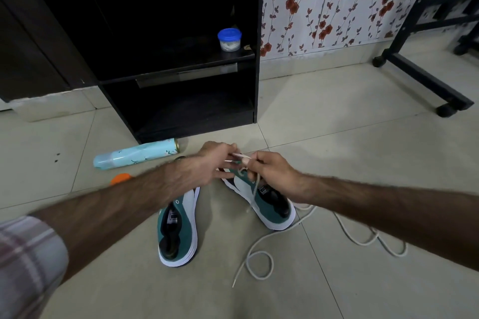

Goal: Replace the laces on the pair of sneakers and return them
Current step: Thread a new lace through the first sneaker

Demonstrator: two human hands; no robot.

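Two green-and-white sneakers stand on the tiled floor, heels toward me. The left sneaker (pixel 178 230) has no lace that I can see. Over the toe end of the right sneaker (pixel 269 204) my left hand (pixel 207 166) and my right hand (pixel 272 171) meet, both pinching a white lace (pixel 255 184) that runs down across the tongue. The front of that shoe is hidden behind my hands. A second long white lace (pixel 259 254) lies looped on the floor to the right of the shoes.
A black shelf unit (pixel 181 101) stands just beyond the shoes, with a blue-lidded jar (pixel 229 39) on its shelf. A light blue spray can (pixel 137 154) lies on the floor at left beside an orange object (pixel 120 179). A black wheeled frame (pixel 420 75) stands at right.
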